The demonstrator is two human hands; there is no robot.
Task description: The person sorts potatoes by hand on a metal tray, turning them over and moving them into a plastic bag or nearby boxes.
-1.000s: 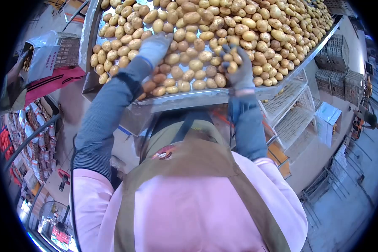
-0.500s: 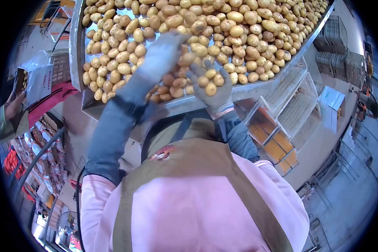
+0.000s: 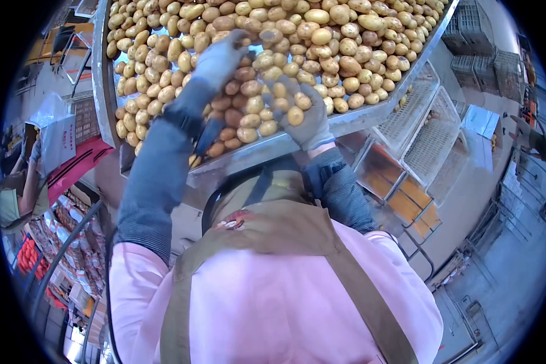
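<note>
Many small yellow-brown potatoes lie on a metal-sided sorting table. My left hand, in a grey glove, reaches palm-down over them near the middle. Its fingertips are blurred among the potatoes, so its grip does not show. Closer to the table's front edge, my right hand, also gloved, is turned palm up. Several potatoes rest in its palm and against its curled fingers, which are partly smeared by motion. Between the hands lies a patch of darker, browner potatoes.
White plastic crates stand right of the table, beside an orange-topped metal frame. Grey crates are stacked farther right. At left, another person's arm is beside an open carton, near a metal rail.
The view has shifted, with the table sliding up and left. My left hand has moved up and left, its fingers farther over the potatoes. Potatoes in my right palm have shifted toward its fingers.
</note>
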